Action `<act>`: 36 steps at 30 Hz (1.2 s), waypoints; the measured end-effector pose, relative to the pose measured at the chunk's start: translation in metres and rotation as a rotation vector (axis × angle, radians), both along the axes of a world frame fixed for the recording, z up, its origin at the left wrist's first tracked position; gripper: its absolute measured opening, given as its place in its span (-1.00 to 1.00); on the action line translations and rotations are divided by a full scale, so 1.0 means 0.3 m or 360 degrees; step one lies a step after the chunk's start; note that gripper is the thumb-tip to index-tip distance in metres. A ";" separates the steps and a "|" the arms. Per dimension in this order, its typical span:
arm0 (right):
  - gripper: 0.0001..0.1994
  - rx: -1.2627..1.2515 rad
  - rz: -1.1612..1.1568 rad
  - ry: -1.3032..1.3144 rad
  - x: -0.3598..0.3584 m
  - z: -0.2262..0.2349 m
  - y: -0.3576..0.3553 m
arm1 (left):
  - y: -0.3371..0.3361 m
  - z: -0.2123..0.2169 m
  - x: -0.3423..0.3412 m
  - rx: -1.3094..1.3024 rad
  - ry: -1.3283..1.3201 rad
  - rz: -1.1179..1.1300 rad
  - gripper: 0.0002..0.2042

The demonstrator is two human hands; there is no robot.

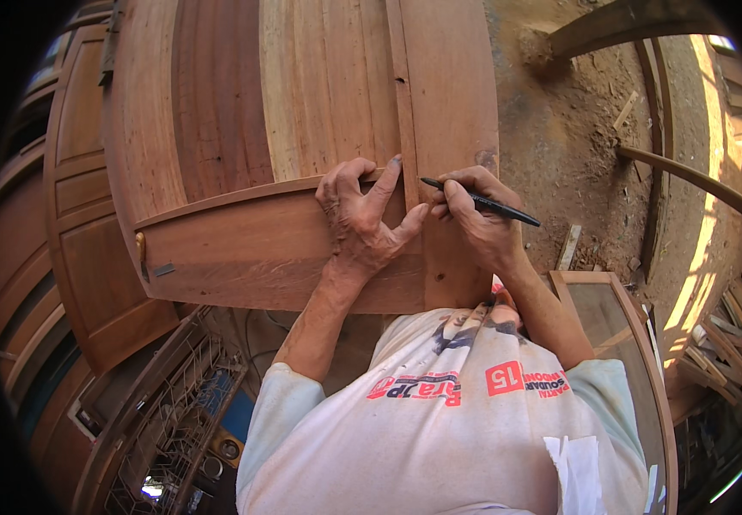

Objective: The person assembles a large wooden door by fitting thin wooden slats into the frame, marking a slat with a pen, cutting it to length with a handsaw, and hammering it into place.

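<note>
A large wooden panel (221,103) of light and dark boards lies before me. A thin vertical wood strip (402,94) runs along it, and a crosswise strip (233,200) borders the reddish-brown near rail (259,245). My left hand (362,213) rests on the wood where the two strips meet, its index finger and thumb spread and touching the vertical strip. Beside it, my right hand (484,225) grips a black marker pen (504,209). The pen's tip points left at the vertical strip's edge, over the wide right board (452,103); whether it touches cannot be seen.
A small metal piece (163,269) lies on the near rail's left end. Panelled wooden doors (96,206) lean at the left, above a wire rack (182,421). On the right are a dirt floor (577,137), curved timber pieces (697,180), a framed panel (598,300) and scrap wood (723,352).
</note>
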State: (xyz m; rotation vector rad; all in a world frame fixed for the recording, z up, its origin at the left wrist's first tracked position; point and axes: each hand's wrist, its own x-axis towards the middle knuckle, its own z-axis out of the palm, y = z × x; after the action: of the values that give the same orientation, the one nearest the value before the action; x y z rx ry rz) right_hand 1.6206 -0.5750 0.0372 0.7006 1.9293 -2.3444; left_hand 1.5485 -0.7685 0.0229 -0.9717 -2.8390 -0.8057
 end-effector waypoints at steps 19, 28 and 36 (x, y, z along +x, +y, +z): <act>-0.82 -0.0083 0.0001 0.0069 0.008 -0.010 0.006 | -0.002 0.001 0.000 -0.0012 0.0038 -0.0012 -0.31; -0.83 -0.0154 -0.0054 0.0073 0.010 -0.004 0.008 | -0.001 -0.002 0.001 -0.0010 0.0032 0.0000 -0.32; -0.82 -0.0210 -0.0070 0.0137 0.018 -0.007 0.016 | -0.002 0.000 0.002 -0.0014 0.0021 0.0003 -0.33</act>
State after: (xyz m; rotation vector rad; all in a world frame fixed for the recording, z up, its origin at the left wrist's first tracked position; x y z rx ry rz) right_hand 1.6261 -0.5702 0.0351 0.6493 1.7868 -2.5400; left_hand 1.5491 -0.7692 0.0229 -0.9714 -2.8348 -0.7841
